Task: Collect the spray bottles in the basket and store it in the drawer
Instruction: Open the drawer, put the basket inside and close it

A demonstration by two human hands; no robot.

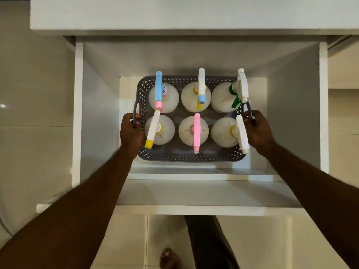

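Note:
A grey perforated basket [186, 157] sits low inside the open white drawer [194, 209]. It holds several white spray bottles standing upright in two rows, among them one with a blue trigger head [159, 86], one with a pink head [196, 131] and one with a green collar [233, 88]. My left hand [131, 133] is wrapped around the basket's left handle. My right hand [257, 131] grips the right handle. Both arms reach down into the drawer.
The drawer has tall white side walls [77, 113] close to both hands, and a white countertop [174, 12] overhangs its back. Beige floor tiles [29, 133] lie on either side. A bare foot [170, 259] and a dark trouser leg stand below the drawer front.

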